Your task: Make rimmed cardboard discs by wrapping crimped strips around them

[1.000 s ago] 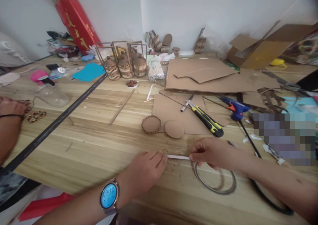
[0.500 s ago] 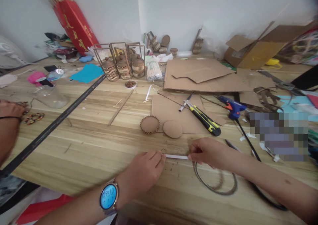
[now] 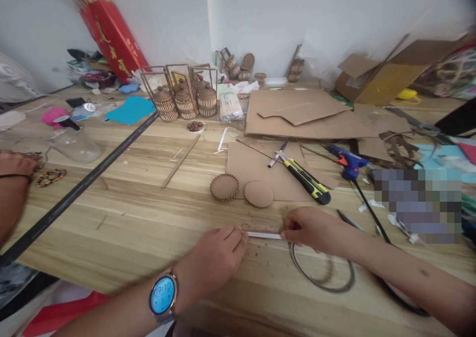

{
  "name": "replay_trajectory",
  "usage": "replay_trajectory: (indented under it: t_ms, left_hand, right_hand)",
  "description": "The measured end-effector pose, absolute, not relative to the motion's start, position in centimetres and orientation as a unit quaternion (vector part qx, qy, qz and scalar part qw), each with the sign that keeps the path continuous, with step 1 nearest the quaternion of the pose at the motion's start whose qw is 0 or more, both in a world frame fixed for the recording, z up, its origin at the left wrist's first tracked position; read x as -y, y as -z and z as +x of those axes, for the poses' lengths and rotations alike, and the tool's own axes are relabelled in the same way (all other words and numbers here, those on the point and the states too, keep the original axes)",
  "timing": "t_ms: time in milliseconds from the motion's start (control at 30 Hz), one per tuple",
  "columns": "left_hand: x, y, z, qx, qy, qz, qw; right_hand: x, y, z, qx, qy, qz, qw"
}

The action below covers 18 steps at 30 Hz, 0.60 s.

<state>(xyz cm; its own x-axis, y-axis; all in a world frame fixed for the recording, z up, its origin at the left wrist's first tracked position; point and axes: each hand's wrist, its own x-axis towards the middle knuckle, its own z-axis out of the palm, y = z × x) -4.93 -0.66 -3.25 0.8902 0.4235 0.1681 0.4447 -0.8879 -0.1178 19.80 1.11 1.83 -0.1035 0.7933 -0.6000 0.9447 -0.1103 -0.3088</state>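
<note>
A narrow white strip (image 3: 264, 235) stretches between my two hands, low over the wooden table. My left hand (image 3: 223, 250), with a watch (image 3: 162, 295) on its wrist, pinches the strip's left end. The right end is pinched by the fingers of my right hand (image 3: 307, 228). A dark, flexible band (image 3: 323, 286) loops on the table below my right hand. Just beyond my hands lie a cardboard disc (image 3: 258, 194) and another disc with a beaded-looking rim (image 3: 224, 187). A black and yellow utility knife (image 3: 307, 178) rests on a cardboard sheet (image 3: 238, 156) behind them.
A blue glue gun (image 3: 347, 161) lies at the right with its black cable. Several small lidded baskets (image 3: 185, 101) with frame handles stand at the back, near a dish of brown beads (image 3: 195, 127). Another person's hand (image 3: 17, 164) is at the left, near a clear jar (image 3: 78, 146).
Almost nothing differs. My hands hold the white strip in nearly the same place, with only a slight shift of my right forearm.
</note>
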Motion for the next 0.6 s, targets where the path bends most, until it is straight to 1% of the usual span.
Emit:
replay_trajectory:
  t_ms: [200, 433, 600]
  left_hand:
    - [0.6, 3.3, -4.9, 0.224, 0.093, -0.967, 0.079]
    - [0.5, 3.5, -5.1, 0.221, 0.090, -0.968, 0.079]
    - [0.4, 2.4, -5.6, 0.255, 0.105, -0.957, 0.086]
  right_hand:
    - [-1.1, -1.5, 19.7, -0.667, 0.323, 0.661, 0.116]
    - [-0.9, -1.4, 19.5, -0.679, 0.283, 0.666, 0.127]
    - [-1.2, -1.9, 18.6, -0.695, 0.273, 0.652, 0.133]
